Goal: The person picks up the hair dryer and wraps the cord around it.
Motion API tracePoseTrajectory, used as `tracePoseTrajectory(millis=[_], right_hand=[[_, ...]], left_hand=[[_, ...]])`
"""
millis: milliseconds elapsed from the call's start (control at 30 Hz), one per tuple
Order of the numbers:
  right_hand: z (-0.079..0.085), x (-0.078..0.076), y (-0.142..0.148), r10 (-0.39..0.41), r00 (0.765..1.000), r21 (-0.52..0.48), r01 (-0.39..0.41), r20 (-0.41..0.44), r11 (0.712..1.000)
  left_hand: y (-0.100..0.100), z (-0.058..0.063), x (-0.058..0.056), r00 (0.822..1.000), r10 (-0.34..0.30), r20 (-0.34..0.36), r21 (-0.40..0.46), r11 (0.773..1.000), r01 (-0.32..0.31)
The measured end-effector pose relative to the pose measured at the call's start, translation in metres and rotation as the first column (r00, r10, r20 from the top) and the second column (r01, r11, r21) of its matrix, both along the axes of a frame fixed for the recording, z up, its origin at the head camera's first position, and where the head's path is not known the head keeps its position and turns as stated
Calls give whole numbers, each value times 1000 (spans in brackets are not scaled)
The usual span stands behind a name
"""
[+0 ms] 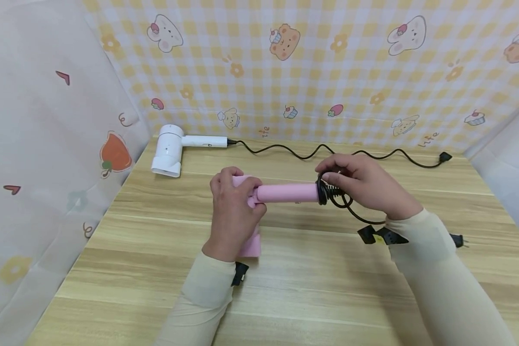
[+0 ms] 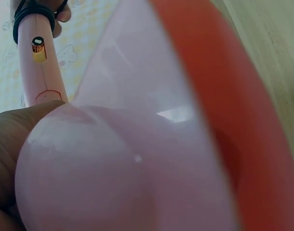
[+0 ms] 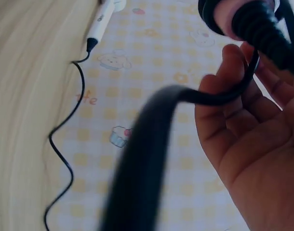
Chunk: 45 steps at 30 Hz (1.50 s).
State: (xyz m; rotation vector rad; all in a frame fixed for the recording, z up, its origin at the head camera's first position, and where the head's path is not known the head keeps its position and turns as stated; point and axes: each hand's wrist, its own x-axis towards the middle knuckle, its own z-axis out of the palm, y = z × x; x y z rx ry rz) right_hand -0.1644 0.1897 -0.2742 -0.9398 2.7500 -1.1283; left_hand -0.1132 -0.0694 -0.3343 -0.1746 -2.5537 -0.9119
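The left hand [image 1: 232,209] grips a pink hair dryer [image 1: 251,245], handle [image 1: 287,193] pointing toward the right hand [image 1: 365,182] pinching its cord [image 1: 322,193].

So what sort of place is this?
Probably an indoor workspace, screened like a booth: a light wood-grain tabletop, a yellow-and-white checked, cartoon-printed sheet behind it, and a pink plastic hair dryer in the left hand.

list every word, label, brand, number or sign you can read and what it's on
"life": cloth, lower right
"ife": same cloth, lower middle
Too small to read: mark on the white dryer
Too blurred: marks on the pink dryer; yellow patch by the right sleeve
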Motion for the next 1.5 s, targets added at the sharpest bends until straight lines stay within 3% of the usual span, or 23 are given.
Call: tracePoseTrajectory(millis=[167, 367, 467, 700, 1000, 1300, 1500], right_hand=[[-10, -7, 3, 53, 991, -82, -44, 120, 996], [-24, -8, 6, 102, 955, -192, -48, 279, 980], [-32, -7, 5, 135, 948, -231, -68, 287, 970], [-46, -1, 0, 119, 974, -197, -81, 191, 977], [-51, 10, -2, 75, 964, -245, -10, 257, 969], [-55, 22, -7, -66, 934, -86, 102, 352, 991], [-57, 31, -8, -36, 933, -81, 70, 358, 994]], left_hand=[[0, 1, 2, 1000, -21, 21, 11, 1000, 21], [-1, 3, 3, 999, -46, 11, 45, 998, 46], [-1, 3, 3, 999, -41, 13, 42, 998, 40], [-2, 4, 3, 999, -26, 29, 65, 998, 24], [-2, 2, 3, 999, -20, 47, 80, 997, 16], [-3, 2, 2, 999, 13, 50, 95, 995, -17], [-3, 2, 2, 997, 41, 70, 77, 996, -46]])
